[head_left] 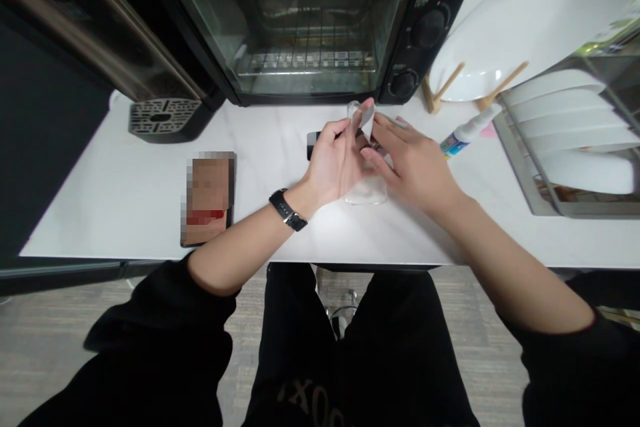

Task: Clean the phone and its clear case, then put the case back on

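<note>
A clear phone case (367, 191) is in my left hand (327, 163), held tilted above the counter with the thumb and fingers round its edge. My right hand (417, 160) lies against the case from the right, its fingers bent over the inner side. Under its fingertips shows a thin white piece (367, 121), like a tissue or cloth; most of it is hidden by the fingers. Behind my left hand, a dark flat object (313, 145) lies on the counter, partly covered. A white spray bottle (467, 133) with a blue label is just beyond my right hand.
A black toaster oven (305, 99) stands at the back of the white counter (270, 227). To the left are a machine with a drip tray (165, 117) and a flat, blurred-out object (207, 200). A dish rack (533, 193) with white plates (565, 113) is at right.
</note>
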### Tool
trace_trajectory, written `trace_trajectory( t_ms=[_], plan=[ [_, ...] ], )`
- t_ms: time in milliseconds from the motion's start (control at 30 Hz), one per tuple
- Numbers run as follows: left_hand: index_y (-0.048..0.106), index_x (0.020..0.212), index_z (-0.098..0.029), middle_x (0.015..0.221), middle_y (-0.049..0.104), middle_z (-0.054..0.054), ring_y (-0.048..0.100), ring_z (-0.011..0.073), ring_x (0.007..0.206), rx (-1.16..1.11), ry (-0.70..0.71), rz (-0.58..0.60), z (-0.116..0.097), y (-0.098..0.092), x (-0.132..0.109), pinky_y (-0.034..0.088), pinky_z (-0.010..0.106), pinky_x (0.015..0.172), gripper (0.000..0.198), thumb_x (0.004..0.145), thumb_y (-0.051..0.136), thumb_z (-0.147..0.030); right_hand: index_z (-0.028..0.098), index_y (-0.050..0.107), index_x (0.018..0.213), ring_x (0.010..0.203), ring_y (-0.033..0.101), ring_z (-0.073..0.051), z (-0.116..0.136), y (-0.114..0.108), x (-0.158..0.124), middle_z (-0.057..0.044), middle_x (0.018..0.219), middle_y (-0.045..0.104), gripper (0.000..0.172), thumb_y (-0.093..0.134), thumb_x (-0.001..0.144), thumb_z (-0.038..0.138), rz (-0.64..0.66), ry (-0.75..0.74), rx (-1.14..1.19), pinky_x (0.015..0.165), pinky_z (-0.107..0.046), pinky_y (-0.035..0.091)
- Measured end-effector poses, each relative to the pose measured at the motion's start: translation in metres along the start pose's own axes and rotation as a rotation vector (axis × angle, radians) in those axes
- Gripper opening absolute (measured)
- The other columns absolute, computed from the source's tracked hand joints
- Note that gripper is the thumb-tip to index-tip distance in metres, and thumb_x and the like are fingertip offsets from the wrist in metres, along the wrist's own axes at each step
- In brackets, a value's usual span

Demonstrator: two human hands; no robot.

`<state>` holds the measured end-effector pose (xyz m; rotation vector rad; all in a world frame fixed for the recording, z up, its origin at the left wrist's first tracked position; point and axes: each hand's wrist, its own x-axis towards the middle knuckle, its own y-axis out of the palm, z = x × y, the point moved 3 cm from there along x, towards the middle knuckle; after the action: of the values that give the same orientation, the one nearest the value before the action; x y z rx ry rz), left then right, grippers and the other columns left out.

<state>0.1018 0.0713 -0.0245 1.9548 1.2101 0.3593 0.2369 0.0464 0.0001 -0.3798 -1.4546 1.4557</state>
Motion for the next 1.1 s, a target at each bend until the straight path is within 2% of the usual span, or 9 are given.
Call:
trace_trajectory(
  t_ms=[67, 133, 267, 467, 567, 700, 833, 967, 1100],
  plan=[
    [0.05, 0.164, -0.04, 0.115, 0.075, 0.002, 0.074, 0.0218, 0.103, 0.032, -0.016, 0.046, -0.001, 0.001, -0.001, 0.062, 0.037, 0.088, 0.058, 0.108, 0.042, -0.052, 0.017, 0.074, 0.127, 0.106, 0.082, -0.028, -0.009, -0.007, 0.005, -0.012, 0.146, 0.076, 0.035, 0.048, 0.108, 0.031, -0.081, 0.004, -0.053, 0.085, -0.042, 0.064],
    [0.046, 0.166, -0.044, 0.118, 0.075, 0.003, 0.074, 0.0247, 0.107, 0.08, -0.045, 0.049, -0.001, 0.0, 0.0, 0.063, 0.04, 0.087, 0.063, 0.106, 0.046, -0.065, 0.02, 0.078, 0.116, 0.087, 0.082, -0.025, -0.015, -0.009, 0.008, -0.008, 0.126, 0.085, 0.028, 0.054, 0.103, 0.027, -0.164, 0.0, -0.123, 0.067, -0.037, 0.057],
    [0.051, 0.164, -0.041, 0.112, 0.075, 0.007, 0.074, 0.0247, 0.095, 0.17, -0.082, 0.041, -0.005, -0.006, 0.004, 0.064, 0.037, 0.077, 0.073, 0.099, 0.053, -0.076, 0.021, 0.08, 0.106, 0.083, 0.081, -0.022, -0.015, -0.004, 0.009, -0.009, 0.113, 0.088, 0.029, 0.053, 0.106, 0.029, -0.294, -0.082, -0.075, 0.065, -0.035, 0.058],
    [0.066, 0.147, -0.026, 0.103, 0.074, 0.009, 0.066, 0.0174, 0.073, 0.397, -0.247, 0.227, -0.004, -0.01, 0.003, 0.05, 0.026, 0.052, 0.074, 0.097, 0.054, -0.079, 0.023, 0.078, 0.1, 0.084, 0.076, -0.023, -0.012, -0.009, -0.004, -0.01, 0.096, 0.083, 0.023, 0.058, 0.107, 0.032, -0.74, -0.237, 0.059, 0.07, -0.041, 0.06],
    [0.072, 0.127, -0.021, 0.094, 0.069, 0.007, 0.064, 0.0161, 0.071, 0.436, -0.263, 0.259, 0.002, -0.012, 0.005, 0.05, 0.025, 0.053, 0.069, 0.097, 0.052, -0.08, 0.023, 0.078, 0.102, 0.093, 0.074, -0.024, -0.014, -0.006, -0.007, -0.01, 0.105, 0.081, 0.023, 0.057, 0.107, 0.031, -0.683, -0.367, 0.097, 0.077, -0.043, 0.06],
    [0.071, 0.111, -0.02, 0.089, 0.068, 0.005, 0.061, 0.0146, 0.067, 0.49, -0.307, 0.255, 0.006, -0.016, 0.006, 0.05, 0.025, 0.053, 0.071, 0.094, 0.05, -0.087, 0.023, 0.079, 0.111, 0.096, 0.071, -0.025, -0.019, -0.001, -0.007, -0.009, 0.108, 0.078, 0.023, 0.056, 0.107, 0.027, -0.591, -0.377, 0.158, 0.082, -0.045, 0.057],
    [0.071, 0.121, -0.019, 0.091, 0.071, 0.007, 0.063, 0.0147, 0.063, 0.562, -0.257, 0.136, -0.003, -0.02, 0.0, 0.049, 0.026, 0.051, 0.086, 0.092, 0.042, -0.094, 0.025, 0.076, 0.115, 0.106, 0.07, -0.027, -0.018, 0.002, -0.004, -0.01, 0.119, 0.077, 0.018, 0.061, 0.104, 0.025, -0.531, -0.409, 0.204, 0.091, -0.048, 0.059],
    [0.072, 0.128, -0.018, 0.098, 0.076, 0.011, 0.069, 0.0171, 0.067, 0.551, -0.193, 0.031, -0.009, -0.016, -0.009, 0.05, 0.025, 0.052, 0.094, 0.09, 0.04, -0.098, 0.023, 0.072, 0.106, 0.116, 0.069, -0.029, -0.018, 0.002, -0.004, -0.011, 0.12, 0.074, 0.009, 0.064, 0.101, 0.02, -0.547, -0.401, 0.203, 0.111, -0.057, 0.055],
    [0.075, 0.127, -0.019, 0.12, 0.079, 0.017, 0.078, 0.0264, 0.095, 0.411, -0.155, 0.068, -0.012, -0.009, -0.017, 0.062, 0.032, 0.075, 0.091, 0.09, 0.045, -0.097, 0.023, 0.072, 0.102, 0.116, 0.068, -0.03, -0.028, 0.005, -0.003, -0.013, 0.119, 0.072, 0.018, 0.056, 0.106, 0.027, -0.555, -0.197, 0.17, 0.108, -0.056, 0.055]
  ],
)
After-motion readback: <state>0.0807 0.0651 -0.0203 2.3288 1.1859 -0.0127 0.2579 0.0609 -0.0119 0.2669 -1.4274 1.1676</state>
